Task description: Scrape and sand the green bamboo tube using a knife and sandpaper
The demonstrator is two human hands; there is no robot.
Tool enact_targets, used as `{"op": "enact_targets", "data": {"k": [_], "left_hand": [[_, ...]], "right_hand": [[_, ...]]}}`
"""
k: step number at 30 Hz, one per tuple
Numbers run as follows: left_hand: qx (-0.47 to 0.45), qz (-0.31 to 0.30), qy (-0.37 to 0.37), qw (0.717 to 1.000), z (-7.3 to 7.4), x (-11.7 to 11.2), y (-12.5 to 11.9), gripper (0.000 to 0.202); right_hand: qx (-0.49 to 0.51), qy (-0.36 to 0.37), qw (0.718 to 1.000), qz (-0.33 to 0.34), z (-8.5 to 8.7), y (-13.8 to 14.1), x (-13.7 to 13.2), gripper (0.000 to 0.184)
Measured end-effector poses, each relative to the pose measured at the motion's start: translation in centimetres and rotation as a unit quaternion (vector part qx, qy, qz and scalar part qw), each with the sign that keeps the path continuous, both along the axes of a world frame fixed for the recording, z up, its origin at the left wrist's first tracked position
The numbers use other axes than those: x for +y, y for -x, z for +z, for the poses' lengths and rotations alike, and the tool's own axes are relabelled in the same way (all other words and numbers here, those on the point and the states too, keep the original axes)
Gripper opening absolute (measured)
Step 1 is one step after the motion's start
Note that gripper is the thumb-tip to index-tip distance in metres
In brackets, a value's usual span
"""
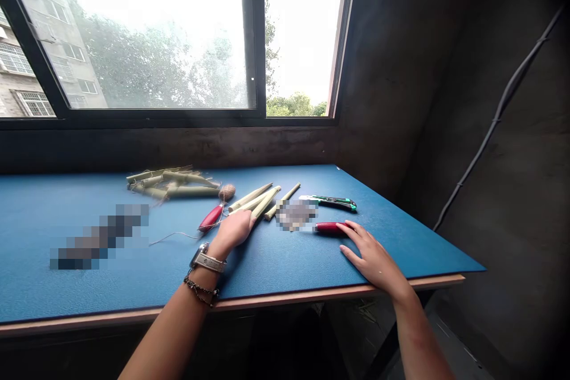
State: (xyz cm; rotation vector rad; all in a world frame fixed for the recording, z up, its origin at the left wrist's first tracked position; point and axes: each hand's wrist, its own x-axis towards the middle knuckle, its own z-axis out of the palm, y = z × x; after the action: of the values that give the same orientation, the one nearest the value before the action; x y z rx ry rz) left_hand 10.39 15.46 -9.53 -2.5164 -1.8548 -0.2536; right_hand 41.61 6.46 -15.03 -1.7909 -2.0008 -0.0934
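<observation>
On the blue-topped desk [401, 219], the open left hand [234, 231] rests against loose pale-green bamboo strips [256, 202], the open right hand [371, 255] lies just beside a red-handled tool [328, 227], and a twine-tied bamboo bundle [173, 185] sits farther back.

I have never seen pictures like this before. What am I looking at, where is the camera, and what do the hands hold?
There is no machine here, only a person's own two bare hands. The picture comes from a camera worn on the person's head, looking forward and down.

The surface is a blue mat on a table under a window. On the mat lie tied bamboo sticks, loose bamboo sticks, a ball of twine, a red-handled tool and a utility knife.

The left hand rests on the mat between the red-handled tool and the loose sticks, and seems to hold nothing. The right hand lies open, with its fingers at a red handle. Two blurred patches cannot be read.
</observation>
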Motion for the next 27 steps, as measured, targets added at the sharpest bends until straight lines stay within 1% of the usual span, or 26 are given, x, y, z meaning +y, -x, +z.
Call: {"op": "enact_targets", "data": {"k": [10,14,22,27], "left_hand": [[-0.049,0.014,0.017,0.999,-0.17,0.66,0.55,0.038],[-0.050,0.020,0.019,0.998,-0.15,0.61,0.42,0.038],[-0.033,0.002,0.020,0.999,0.07,0.26,0.23,0.036],[-0.024,0.001,0.009,1.000,0.11,0.26,0.18,0.036]], "right_hand": [[0.015,0.028,0.999,-0.004,0.28,0.14,-0.08,0.047],[0.020,0.014,1.000,0.000,0.17,0.08,-0.03,0.046],[0.022,0.007,1.000,0.005,0.16,0.12,-0.09,0.046],[0.008,0.004,1.000,0.002,0.10,0.09,-0.09,0.046]]}}
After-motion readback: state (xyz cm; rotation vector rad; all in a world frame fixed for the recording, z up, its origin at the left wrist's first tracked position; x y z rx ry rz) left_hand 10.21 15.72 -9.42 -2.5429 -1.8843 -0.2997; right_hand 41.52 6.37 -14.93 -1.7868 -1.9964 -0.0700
